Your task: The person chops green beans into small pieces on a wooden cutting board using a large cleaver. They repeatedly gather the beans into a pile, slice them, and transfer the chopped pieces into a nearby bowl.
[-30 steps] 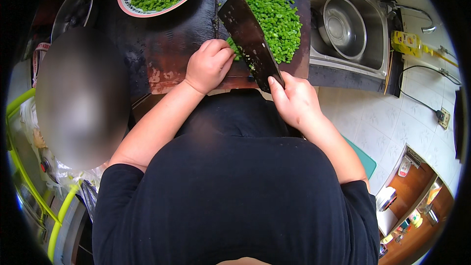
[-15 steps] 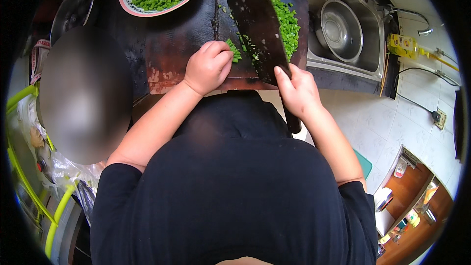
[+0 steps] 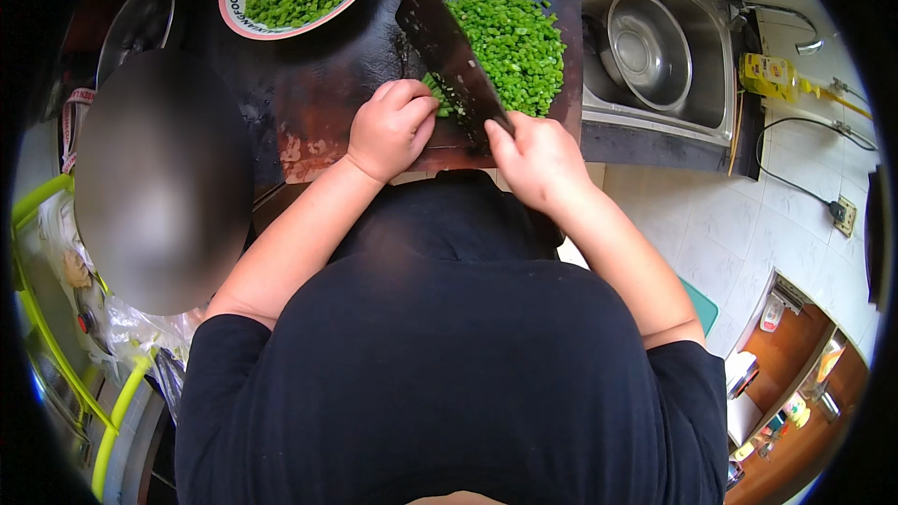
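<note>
My right hand (image 3: 541, 161) is wrapped round the handle of a broad dark cleaver (image 3: 447, 54). Bits of green cling to its blade, which stands tilted over the cutting board (image 3: 318, 136). Just left of the blade, my left hand (image 3: 393, 127) is closed with curled knuckles on a small bunch of green beans (image 3: 433, 86); its fingertips are hidden. A heap of chopped green beans (image 3: 519, 47) lies to the right of the blade, on the dark board.
A red-and-white rimmed bowl (image 3: 234, 23) of chopped green pieces stands at the far left. To the right, a steel sink (image 3: 706, 122) holds a metal basin (image 3: 645, 51), with a yellow bottle (image 3: 769, 81) beyond. A blurred round shape (image 3: 164, 182) covers the left side.
My right hand and the cleaver have moved left, bringing the blade close to my left hand. More of the chopped heap shows now. My left hand has barely shifted.
</note>
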Demonstrator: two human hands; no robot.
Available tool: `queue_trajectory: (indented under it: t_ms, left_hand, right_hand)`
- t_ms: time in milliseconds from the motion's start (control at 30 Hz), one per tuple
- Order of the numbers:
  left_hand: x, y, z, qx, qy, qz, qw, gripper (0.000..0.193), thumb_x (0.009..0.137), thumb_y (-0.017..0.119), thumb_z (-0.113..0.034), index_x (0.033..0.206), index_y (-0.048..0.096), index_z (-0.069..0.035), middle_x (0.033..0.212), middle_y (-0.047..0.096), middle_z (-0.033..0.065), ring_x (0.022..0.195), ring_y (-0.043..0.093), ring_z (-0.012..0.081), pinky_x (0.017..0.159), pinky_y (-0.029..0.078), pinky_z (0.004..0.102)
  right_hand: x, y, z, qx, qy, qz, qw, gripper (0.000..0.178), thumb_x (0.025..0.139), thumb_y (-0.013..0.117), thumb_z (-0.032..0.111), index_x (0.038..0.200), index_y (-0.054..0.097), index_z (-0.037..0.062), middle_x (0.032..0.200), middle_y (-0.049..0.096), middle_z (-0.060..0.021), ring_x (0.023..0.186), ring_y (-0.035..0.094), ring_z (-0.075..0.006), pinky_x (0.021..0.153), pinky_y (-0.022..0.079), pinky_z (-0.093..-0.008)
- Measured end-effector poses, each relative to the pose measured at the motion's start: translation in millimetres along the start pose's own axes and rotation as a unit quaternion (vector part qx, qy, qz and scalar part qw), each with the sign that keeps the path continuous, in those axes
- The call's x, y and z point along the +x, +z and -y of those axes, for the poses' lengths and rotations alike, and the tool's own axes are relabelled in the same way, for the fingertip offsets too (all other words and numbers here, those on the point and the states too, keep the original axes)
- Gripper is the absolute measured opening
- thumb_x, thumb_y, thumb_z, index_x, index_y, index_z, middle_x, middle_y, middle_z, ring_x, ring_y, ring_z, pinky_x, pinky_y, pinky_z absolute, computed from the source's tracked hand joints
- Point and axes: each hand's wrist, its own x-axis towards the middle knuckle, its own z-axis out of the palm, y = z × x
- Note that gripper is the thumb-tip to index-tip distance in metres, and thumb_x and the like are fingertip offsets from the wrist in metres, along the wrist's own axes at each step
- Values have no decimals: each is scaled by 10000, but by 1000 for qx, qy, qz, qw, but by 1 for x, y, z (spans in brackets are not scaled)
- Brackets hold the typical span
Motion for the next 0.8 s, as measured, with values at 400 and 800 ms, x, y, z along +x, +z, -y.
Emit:
queue_trajectory:
  t_ms: [400, 800]
  left_hand:
    - [2, 1, 1, -27, 1, -22, 999, 174, 684, 694, -11, 829, 603, -41, 891, 613, 95, 822, 611, 280, 716, 507, 350]
    - [2, -2, 2, -24, 11, -28, 999, 168, 679, 692, -6, 818, 602, -37, 880, 609, 99, 823, 600, 286, 733, 499, 354]
  right_hand:
    - [-14, -14, 6, -42, -6, 12, 999, 288, 902, 478, 312, 920, 645, 78, 755, 644, -193, 737, 625, -383, 688, 502, -466]
    - [-21, -16, 0, 0, -11, -20, 1000, 315, 909, 465, 348, 938, 640, 87, 750, 642, -195, 752, 622, -389, 691, 493, -469]
